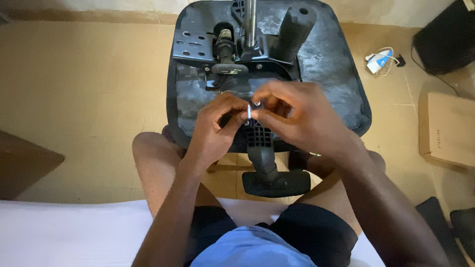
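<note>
**Head view: small fastener at risk over an upturned chair seat**

Head camera looks down on an upturned office chair seat [326, 74] lying on the tiled floor [89, 89], its metal mechanism plate [198, 47] and gas column [250, 22] facing up. Both hands meet over the black plastic armrest bracket [260, 141]. The left hand [213, 131] has its fingertips pinched shut on a small white pin-like piece [249, 111], held upright. The right hand [292, 116] curls its fingers closed around a small dark bolt or washer [257, 104] just beside it; which of the two it is cannot be told.

Likely trouble: the tiny parts are held only at the fingertips, so a slip could drop them into the bracket's ribs or onto the floor. The armrest looks loose and could shift under pressure, throwing the parts out of line.
</note>
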